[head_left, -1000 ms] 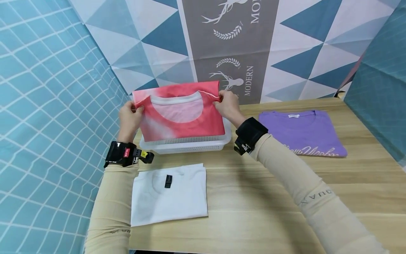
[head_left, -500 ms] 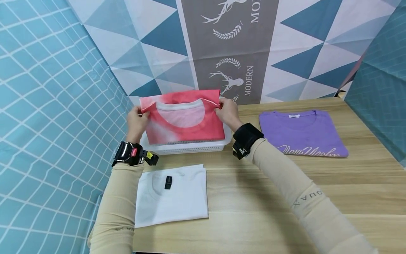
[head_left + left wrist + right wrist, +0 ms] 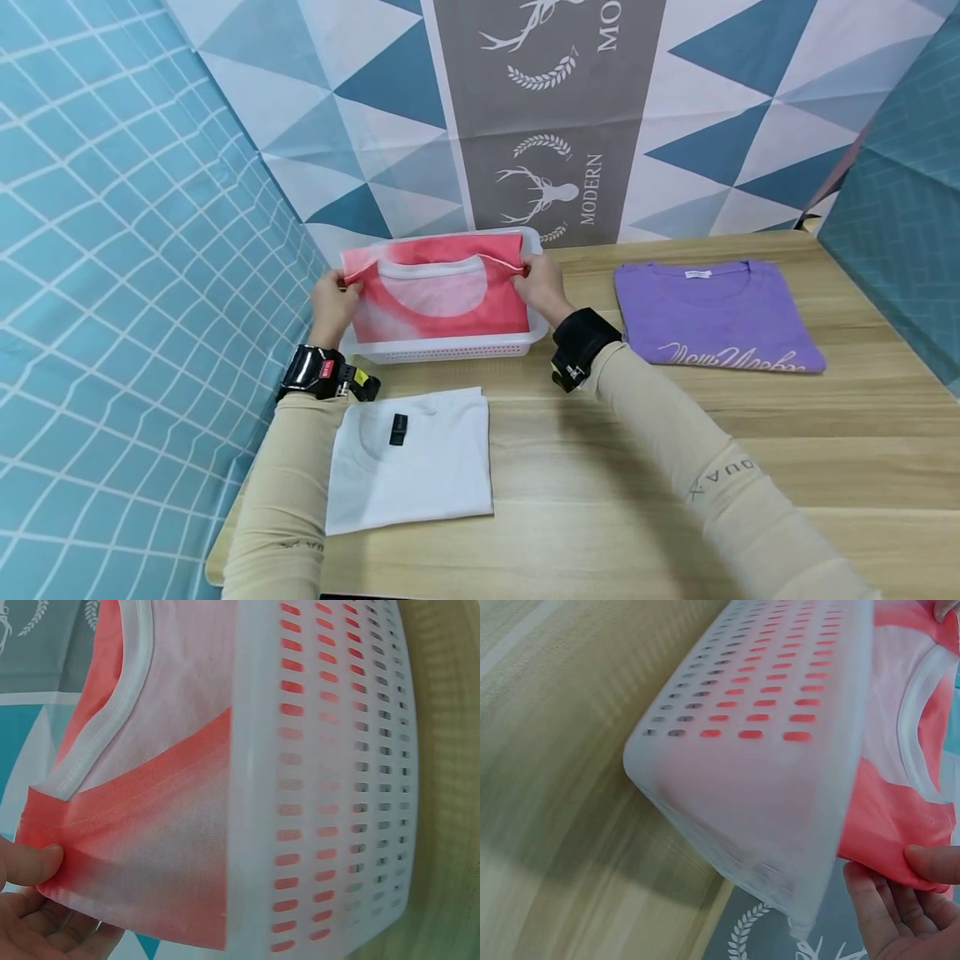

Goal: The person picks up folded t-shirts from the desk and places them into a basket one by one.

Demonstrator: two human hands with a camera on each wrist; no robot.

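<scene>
A folded red and pale pink T-shirt (image 3: 450,321) with a white neckband hangs between both hands, its lower part inside a white perforated plastic basket (image 3: 457,350). My left hand (image 3: 332,307) pinches the shirt's left shoulder corner between thumb and fingers; the left wrist view shows this thumb (image 3: 45,861) on the cloth. At the opposite shoulder my right hand (image 3: 542,287) pinches the other corner, as the right wrist view also shows with the right thumb (image 3: 934,862) on top. Through the basket's slots, red cloth is visible behind the front wall.
A folded white T-shirt (image 3: 427,483) with a black label lies in front of the basket. On the right lies a folded purple T-shirt (image 3: 720,317). Everything stands on a wooden table (image 3: 600,500), with a blue checked curtain (image 3: 135,250) close on the left.
Both hands have lowered the red and pink T-shirt into the basket. The left hand has also shifted to the right. More of the basket's back rim shows now.
</scene>
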